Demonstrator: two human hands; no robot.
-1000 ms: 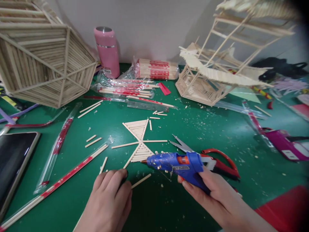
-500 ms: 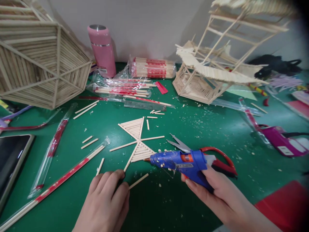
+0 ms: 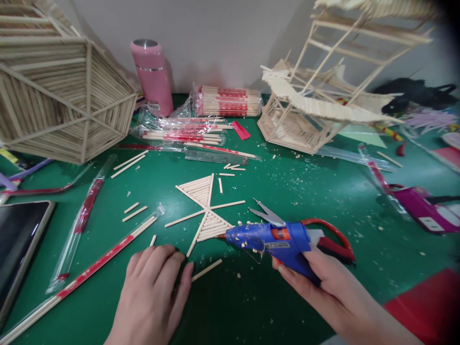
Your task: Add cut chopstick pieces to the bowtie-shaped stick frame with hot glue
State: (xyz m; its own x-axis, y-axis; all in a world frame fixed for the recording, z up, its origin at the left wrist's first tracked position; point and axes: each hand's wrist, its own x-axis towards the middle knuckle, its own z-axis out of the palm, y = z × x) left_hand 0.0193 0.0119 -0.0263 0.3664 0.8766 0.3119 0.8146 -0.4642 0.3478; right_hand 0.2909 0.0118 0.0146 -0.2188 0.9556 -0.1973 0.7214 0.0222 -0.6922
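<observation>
Two hands work at the head view's near edge: the right hand [image 3: 323, 282] wraps closed around a blue glue gun [image 3: 268, 239], its nozzle at the stick fan [image 3: 205, 211] lying flat mid-table; the left hand [image 3: 154, 292] rests with fingers together, tips seemingly touching a loose stick [image 3: 206, 270]. Pale, thin, glued slats probably handle light and brittle, best held by the long spokes.

- The scene is lit brightly and evenly from above; colours on the green table [image 3: 309, 191] are rendered clearly.
- Soft, short shadows are cast beneath the left hand [image 3: 154, 292] and the blue glue gun [image 3: 269, 239] (none is hard-edged).
- Glare is seen on the clear plastic wrappers [image 3: 179, 127].
- Strong wide-angle bending is noted at the edges, and the top right corner is darkened.
- The right border is slightly blurred; the centre is kept sharp.
</observation>
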